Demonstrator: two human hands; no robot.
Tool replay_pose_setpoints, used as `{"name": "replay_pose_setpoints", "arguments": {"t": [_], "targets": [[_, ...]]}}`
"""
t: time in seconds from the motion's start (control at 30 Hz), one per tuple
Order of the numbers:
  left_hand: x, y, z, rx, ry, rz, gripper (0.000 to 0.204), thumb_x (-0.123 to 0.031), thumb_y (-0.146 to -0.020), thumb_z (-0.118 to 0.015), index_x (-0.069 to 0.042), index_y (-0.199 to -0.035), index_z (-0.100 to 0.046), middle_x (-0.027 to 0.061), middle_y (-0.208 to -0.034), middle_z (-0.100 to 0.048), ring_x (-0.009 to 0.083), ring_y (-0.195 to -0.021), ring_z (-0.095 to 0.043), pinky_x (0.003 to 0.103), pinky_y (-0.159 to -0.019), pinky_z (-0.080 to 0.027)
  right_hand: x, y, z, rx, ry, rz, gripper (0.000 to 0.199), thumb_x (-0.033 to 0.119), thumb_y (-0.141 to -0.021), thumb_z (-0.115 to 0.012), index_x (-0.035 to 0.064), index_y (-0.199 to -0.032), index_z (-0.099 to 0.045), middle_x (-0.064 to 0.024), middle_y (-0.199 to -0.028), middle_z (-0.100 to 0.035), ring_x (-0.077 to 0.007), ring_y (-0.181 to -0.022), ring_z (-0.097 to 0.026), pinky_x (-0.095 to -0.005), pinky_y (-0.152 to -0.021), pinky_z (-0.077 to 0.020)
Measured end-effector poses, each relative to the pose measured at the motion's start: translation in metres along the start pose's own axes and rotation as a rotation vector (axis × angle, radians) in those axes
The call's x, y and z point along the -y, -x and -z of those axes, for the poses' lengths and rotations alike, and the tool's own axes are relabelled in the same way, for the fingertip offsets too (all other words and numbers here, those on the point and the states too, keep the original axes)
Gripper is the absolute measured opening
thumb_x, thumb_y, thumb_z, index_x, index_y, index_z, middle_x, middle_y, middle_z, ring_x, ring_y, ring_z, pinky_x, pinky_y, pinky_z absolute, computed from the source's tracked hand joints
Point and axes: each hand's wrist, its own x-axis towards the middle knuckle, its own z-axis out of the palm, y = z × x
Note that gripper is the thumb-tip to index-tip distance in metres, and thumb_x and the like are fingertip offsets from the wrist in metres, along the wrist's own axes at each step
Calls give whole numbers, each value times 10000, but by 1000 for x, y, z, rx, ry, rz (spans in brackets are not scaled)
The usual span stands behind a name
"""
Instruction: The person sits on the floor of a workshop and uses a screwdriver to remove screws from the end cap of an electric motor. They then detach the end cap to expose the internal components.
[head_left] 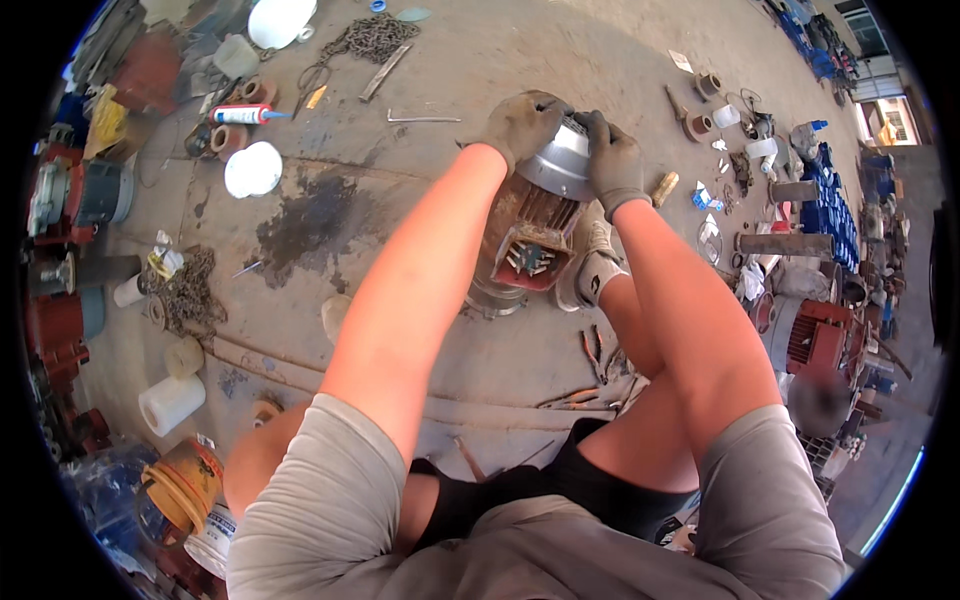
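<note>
An electric motor (540, 212) with a rusty ribbed body stands on the floor in front of me. Its terminal box (528, 264) is uncovered, showing several metal studs and a dark block inside. A silver fan cover (560, 165) sits at the motor's far end. My left hand (525, 125), in a dirty work glove, grips the cover's left and far edge with bent fingers. On the opposite side my right hand (614, 160), gloved too, has its fingers curled over the rim. The fingertips of both hands nearly meet at the cover's far side and are partly hidden.
Pliers (592, 352) lie right of the motor, near my shoe (598, 270). Leftward are a dark oil stain (310, 225), a white bowl-like piece (254, 170), a sealant tube (245, 114) and a chain (192, 290). A bent metal rod (424, 119) lies beyond my left hand.
</note>
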Motion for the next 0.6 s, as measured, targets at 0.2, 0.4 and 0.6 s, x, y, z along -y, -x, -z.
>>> {"name": "replay_pose_setpoints", "arguments": {"t": [0.2,0.4,0.6], "targets": [[54,-79,-36,-19,98,362,560,-502,-1031,-455,-132,-1289,-787,214,-1285,-756,433,-1221,-703,463,-1098,-530,-64,-105,-56,61,22,-39,562,571,-1082,-435,200,-1222,-834,-238,-1246,-763,-431,-1226,-697,-485,-1085,-516],[138,-135,-71,95,-66,398,615,-521,-1088,-465,-89,-1492,-635,233,-1465,-673,411,-1369,-629,451,-1182,-453,-134,-181,-121,198,28,-110,634,545,-1096,-403,81,-1405,-705,-270,-1415,-683,-470,-1344,-618,-477,-1165,-469],[177,-47,-66,102,3,332,721,-519,-1121,-516,-33,-1647,-436,251,-1652,-497,381,-1532,-486,449,-1268,-377,-191,-186,-130,271,13,141,588,489,-1104,-450,57,-1454,-640,-278,-1509,-616,-468,-1410,-563,-494,-1162,-472]]}}
